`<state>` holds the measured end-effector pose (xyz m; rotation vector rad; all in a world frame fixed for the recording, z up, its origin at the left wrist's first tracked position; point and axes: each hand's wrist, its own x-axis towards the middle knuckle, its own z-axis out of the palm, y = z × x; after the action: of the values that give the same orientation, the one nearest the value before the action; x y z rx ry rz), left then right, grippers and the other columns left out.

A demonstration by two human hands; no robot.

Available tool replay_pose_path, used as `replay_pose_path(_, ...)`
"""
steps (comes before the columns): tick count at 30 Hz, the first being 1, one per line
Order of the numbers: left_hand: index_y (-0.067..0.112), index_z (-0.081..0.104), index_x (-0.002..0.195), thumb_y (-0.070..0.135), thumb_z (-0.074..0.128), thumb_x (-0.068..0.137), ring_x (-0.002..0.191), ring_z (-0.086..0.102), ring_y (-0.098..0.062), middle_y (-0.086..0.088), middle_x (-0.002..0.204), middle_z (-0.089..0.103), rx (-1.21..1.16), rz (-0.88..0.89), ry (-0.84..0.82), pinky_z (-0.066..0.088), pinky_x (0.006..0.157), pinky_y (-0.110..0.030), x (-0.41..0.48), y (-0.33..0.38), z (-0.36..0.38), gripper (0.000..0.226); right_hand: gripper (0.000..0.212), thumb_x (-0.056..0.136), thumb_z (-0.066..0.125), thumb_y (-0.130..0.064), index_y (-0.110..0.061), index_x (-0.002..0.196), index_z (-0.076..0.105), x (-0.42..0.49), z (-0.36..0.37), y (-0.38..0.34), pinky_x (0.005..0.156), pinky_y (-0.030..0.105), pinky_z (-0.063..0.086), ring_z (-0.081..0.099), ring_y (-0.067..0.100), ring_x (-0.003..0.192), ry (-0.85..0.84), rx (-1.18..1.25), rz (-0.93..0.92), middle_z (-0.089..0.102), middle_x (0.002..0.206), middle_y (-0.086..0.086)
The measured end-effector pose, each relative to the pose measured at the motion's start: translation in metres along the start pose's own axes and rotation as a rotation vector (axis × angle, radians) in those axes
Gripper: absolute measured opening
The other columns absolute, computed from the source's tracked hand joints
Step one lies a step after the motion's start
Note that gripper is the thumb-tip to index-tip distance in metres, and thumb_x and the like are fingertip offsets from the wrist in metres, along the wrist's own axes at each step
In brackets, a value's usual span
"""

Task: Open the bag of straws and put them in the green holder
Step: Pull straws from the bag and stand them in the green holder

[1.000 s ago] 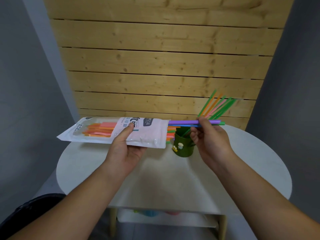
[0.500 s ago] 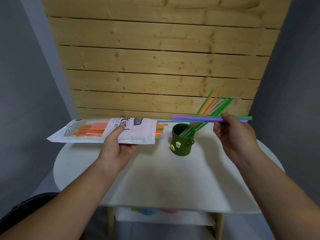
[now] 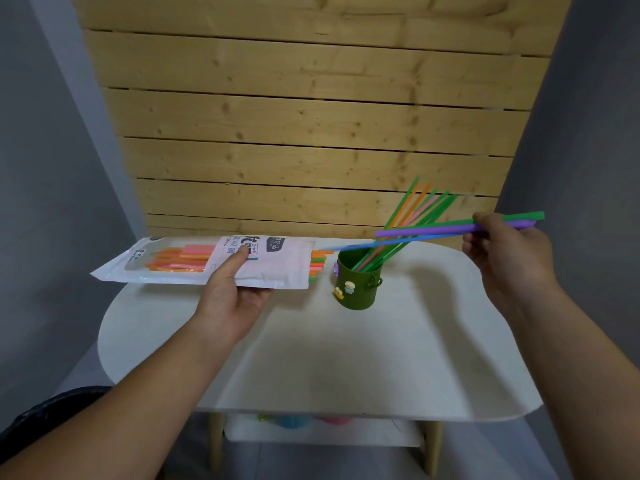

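Observation:
My left hand holds the white straw bag level above the table's left side, thumb on top. Orange and green straw ends stick out of its open right end. My right hand pinches three straws, purple, green and blue, lying nearly level above the green holder. Their left tips are clear of the bag. The holder stands on the table with several green, orange and pink straws leaning out to the right.
The white rounded table has a lower shelf with coloured items. A wooden slat panel stands right behind the table. Grey walls close in on both sides.
My right hand has drawn the three straws out of the bag and carried them to the right. My left hand with the bag has shifted slightly left.

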<state>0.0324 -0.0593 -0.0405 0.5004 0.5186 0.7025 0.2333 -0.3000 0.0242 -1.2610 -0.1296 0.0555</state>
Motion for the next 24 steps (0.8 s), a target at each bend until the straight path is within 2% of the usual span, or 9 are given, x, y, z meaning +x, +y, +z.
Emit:
replay_pose_path(6,0.011,0.064,0.121,0.011,0.067,0.093,0.094,0.076,-0.023,-0.009,0.109,0.078,0.013,-0.019,-0.003,0.063,0.069,-0.04,0.0,-0.005,0.002,0.028,0.014,0.09,0.064,-0.008,-0.006,0.077,0.061,-0.001,-0.002,0.002,0.065,0.026,0.053,0.054,0.015,0.054,0.0,-0.022,-0.015,0.052,0.045,-0.006)
replay_pose_path(14,0.012,0.061,0.129,0.011,0.068,0.092,0.097,0.076,-0.025,-0.01,0.113,0.077,0.027,-0.053,-0.01,0.063,0.069,-0.041,-0.003,-0.019,0.01,0.038,0.014,0.091,0.064,-0.016,-0.009,0.08,0.064,-0.003,-0.006,-0.011,0.064,0.025,0.053,0.056,0.014,0.055,0.054,-0.106,-0.137,0.056,0.063,0.004)
replay_pose_path(24,0.012,0.061,0.128,0.011,0.066,0.093,0.095,0.076,-0.024,-0.01,0.113,0.077,0.038,-0.073,-0.04,0.064,0.069,-0.04,-0.005,-0.031,0.02,0.036,0.014,0.092,0.061,-0.015,-0.016,0.078,0.063,-0.014,-0.006,-0.028,0.064,0.028,0.053,0.057,0.012,0.057,0.067,-0.214,-0.213,0.06,0.069,0.002)
